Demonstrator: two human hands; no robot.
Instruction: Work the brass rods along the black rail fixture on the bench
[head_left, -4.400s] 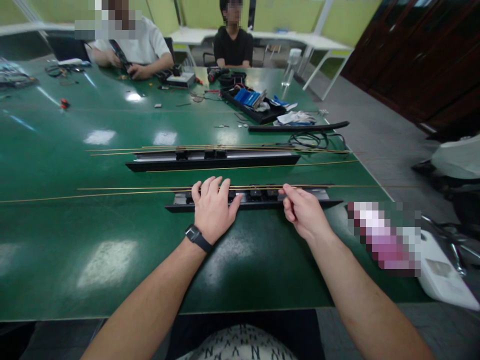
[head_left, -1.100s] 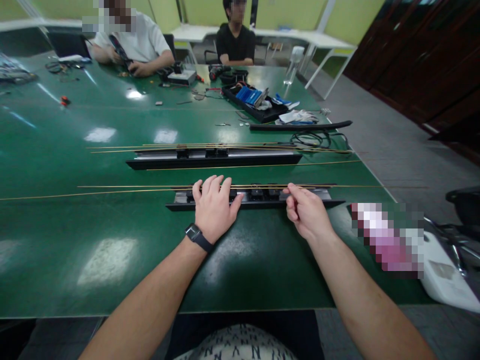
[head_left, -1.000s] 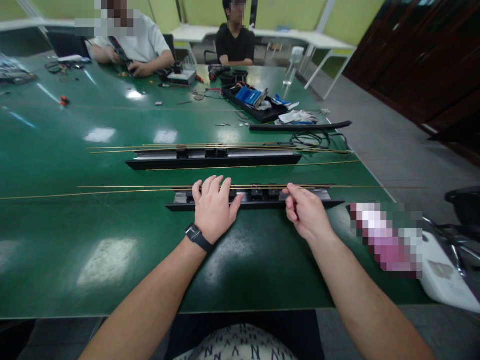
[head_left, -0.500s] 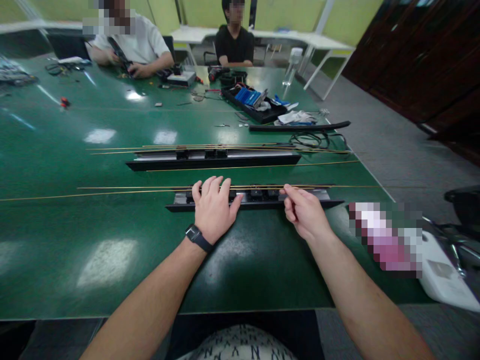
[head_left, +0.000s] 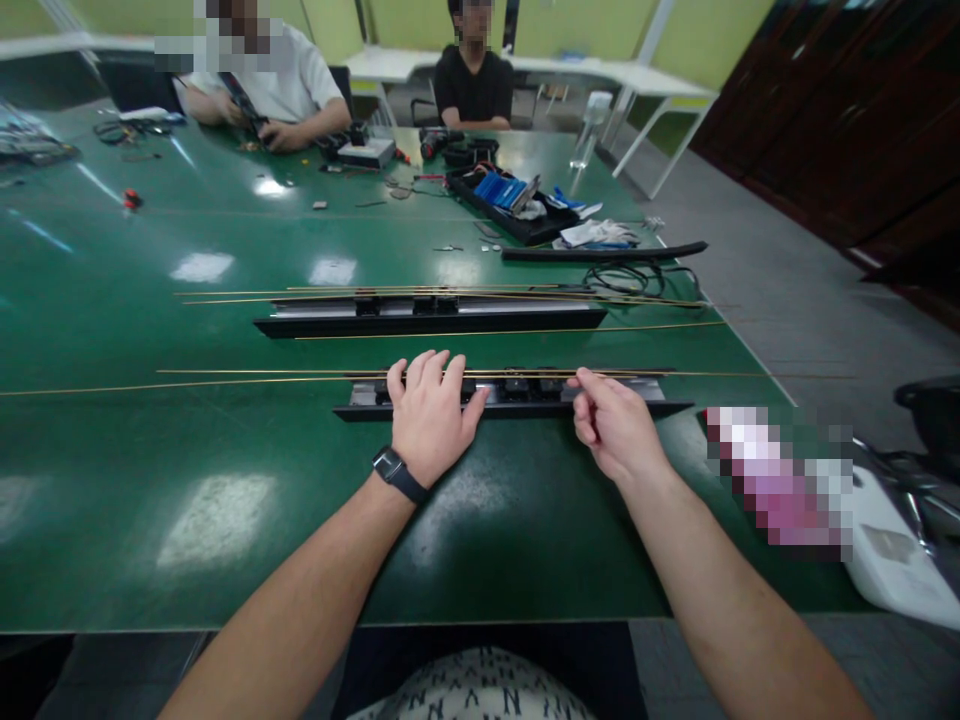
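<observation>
A long black and silver rail [head_left: 510,411], with several black blocks inside, lies crosswise on the green table in front of me. Thin gold-coloured rods [head_left: 247,380] run along its far edge and reach well past both ends. My left hand [head_left: 431,415] rests over the rail's left half, fingers spread across the rods and thumb out to the right. At the right half, my right hand [head_left: 611,425] is closed, with thumb and forefinger pinched at a gold-coloured rod. The pinch hides the exact contact. The other right fingers are curled.
Behind lies a second similar rail [head_left: 442,322] with more thin rods. Farther back are a dark strip [head_left: 600,253], coiled black cable [head_left: 622,280], gloves [head_left: 596,235] and a black tray [head_left: 517,228]. Two people sit across the green table [head_left: 217,510]. A white object [head_left: 900,550] sits at right.
The whole view has shifted very slightly. Both hands keep the same posture on the rail and rods, with no clear movement against them.
</observation>
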